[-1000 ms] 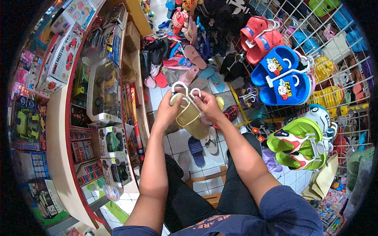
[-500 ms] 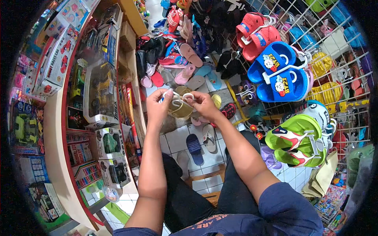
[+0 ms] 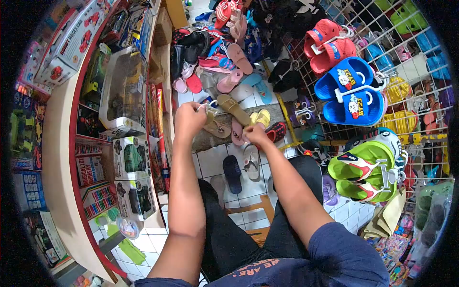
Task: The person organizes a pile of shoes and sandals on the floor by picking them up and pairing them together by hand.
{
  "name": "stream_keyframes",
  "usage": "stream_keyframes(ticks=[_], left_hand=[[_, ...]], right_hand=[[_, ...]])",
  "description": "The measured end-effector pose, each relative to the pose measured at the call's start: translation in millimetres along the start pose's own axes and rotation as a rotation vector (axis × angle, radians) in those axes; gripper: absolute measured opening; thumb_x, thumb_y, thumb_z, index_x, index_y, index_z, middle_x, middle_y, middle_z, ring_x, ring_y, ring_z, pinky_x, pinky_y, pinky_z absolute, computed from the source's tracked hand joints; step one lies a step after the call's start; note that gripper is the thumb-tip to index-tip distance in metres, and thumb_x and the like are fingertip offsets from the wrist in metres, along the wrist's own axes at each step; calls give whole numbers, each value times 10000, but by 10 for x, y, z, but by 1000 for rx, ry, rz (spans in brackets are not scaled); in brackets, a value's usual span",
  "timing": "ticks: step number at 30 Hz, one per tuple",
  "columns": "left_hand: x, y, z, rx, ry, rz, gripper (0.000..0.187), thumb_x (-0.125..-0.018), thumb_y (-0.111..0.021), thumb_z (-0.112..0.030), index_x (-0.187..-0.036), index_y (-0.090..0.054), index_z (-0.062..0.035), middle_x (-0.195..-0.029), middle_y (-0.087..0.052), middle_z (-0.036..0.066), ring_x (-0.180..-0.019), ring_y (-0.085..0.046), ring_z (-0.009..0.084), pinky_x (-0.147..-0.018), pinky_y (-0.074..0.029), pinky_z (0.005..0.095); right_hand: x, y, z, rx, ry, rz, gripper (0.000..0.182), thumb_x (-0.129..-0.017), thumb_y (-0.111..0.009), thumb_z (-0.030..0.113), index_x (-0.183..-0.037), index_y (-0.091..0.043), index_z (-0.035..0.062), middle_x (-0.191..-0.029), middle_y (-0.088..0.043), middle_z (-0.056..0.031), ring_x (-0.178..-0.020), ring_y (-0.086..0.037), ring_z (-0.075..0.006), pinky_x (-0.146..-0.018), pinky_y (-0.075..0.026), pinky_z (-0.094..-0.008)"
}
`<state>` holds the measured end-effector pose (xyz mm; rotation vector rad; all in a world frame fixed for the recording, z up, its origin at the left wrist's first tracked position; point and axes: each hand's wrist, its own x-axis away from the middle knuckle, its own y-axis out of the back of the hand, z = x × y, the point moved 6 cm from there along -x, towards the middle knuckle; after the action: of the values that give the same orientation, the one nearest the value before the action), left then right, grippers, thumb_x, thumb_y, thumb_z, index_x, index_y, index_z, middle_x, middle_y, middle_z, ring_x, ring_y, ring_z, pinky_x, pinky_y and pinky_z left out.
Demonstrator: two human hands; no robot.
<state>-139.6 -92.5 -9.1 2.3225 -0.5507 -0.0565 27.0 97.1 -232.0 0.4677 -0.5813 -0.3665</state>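
In my left hand (image 3: pixel 187 120), closed at the left, is a white plastic shoe hanger (image 3: pixel 213 103). An olive sandal (image 3: pixel 208 115) hangs at that hanger, partly hidden by my fingers. A second olive sandal (image 3: pixel 233 109) slants between my hands, apart from the hanger. My right hand (image 3: pixel 256 136) pinches its near end between thumb and fingers. Beyond the right fingers lie yellow sandals (image 3: pixel 260 118), with a black and red dotted clog (image 3: pixel 276 131) beside them. Closer to my knees, a navy slipper (image 3: pixel 233 173) and a grey-white sandal (image 3: pixel 251 162) rest on the tiles.
Shelves with boxed toys (image 3: pixel 125 95) line the left side. On the right, a white wire grid (image 3: pixel 420 79) carries blue slippers (image 3: pixel 351 91), red clogs (image 3: pixel 330 45) and green sandals (image 3: pixel 366 170). Loose footwear is heaped ahead. A wooden stool (image 3: pixel 262 205) shows between my legs.
My hands have moved apart, the right one going right and slightly down. The two olive sandals, together on the hanger before, are now separated, one in my right hand.
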Motion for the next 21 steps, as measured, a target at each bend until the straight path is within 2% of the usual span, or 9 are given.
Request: stream_keyframes(ticks=[1,2,4,6,8,11,13,17,21], left_hand=[[-7,-9,57,-45,35,16,310,-827,-626,-259,-874,-697,39,-808,-669,242,-801,-665,357,-762,-500,407],[-18,-11,106,-91,71,32,317,-828,-608,-254,-898,-691,43,-850,-667,257,-860,-657,387,-806,-496,423],[6,-15,171,-138,100,90,325,-835,-606,-266,-918,-694,36,-849,-667,258,-851,-665,372,-786,-500,411],[6,-43,264,-216,127,155,355,-841,-593,-285,-937,-686,44,-854,-659,274,-844,-666,370,-773,-499,412],[3,-46,351,-251,156,185,361,-840,-594,-286,-932,-682,51,-857,-654,281,-848,-662,378,-776,-496,418],[34,-49,362,-309,166,240,393,-839,-595,-312,-912,-670,67,-859,-644,296,-855,-652,401,-781,-490,427],[79,-142,327,-347,148,402,413,-842,-589,-338,-909,-667,62,-865,-642,299,-852,-646,410,-773,-490,431],[168,-367,472,-357,131,573,420,-851,-575,-354,-909,-667,51,-874,-642,299,-846,-642,414,-758,-491,439],[271,-498,399,-414,108,729,431,-867,-555,-367,-924,-668,46,-916,-641,300,-877,-638,412,-777,-488,450]], right_hand=[[1,-134,-54,125,24,62,134,-780,-631,130,-849,-712,50,-714,-665,-50,-644,-598,-136,-582,-496,-309],[-89,-380,-305,-55,42,232,117,-801,-639,150,-831,-698,54,-656,-639,-44,-603,-581,-145,-492,-470,-335],[-246,-807,-844,-112,-58,357,131,-821,-630,169,-856,-684,56,-690,-646,-49,-602,-584,-153,-467,-458,-337],[-147,-1032,-896,-171,-155,480,146,-841,-622,188,-881,-671,57,-724,-652,-54,-600,-586,-161,-442,-446,-339],[145,-1018,-822,-246,-535,366,185,-881,-588,209,-965,-629,49,-839,-665,-71,-610,-607,-182,-431,-424,-323],[117,-1228,-957,-289,-563,420,211,-896,-555,201,-1028,-600,43,-941,-661,-88,-677,-640,-202,-452,-457,-334],[30,-1288,-1024,-351,-550,408,224,-901,-540,203,-1055,-603,52,-946,-663,-90,-727,-662,-225,-503,-507,-352],[-458,-1354,-1043,-610,-526,286,247,-897,-525,159,-1124,-563,68,-953,-661,-93,-741,-678,-245,-514,-539,-331],[-1099,-1227,-985,-863,-448,60,378,-891,-565,192,-1227,-455,58,-991,-641,-139,-743,-679,-282,-550,-560,-379]])
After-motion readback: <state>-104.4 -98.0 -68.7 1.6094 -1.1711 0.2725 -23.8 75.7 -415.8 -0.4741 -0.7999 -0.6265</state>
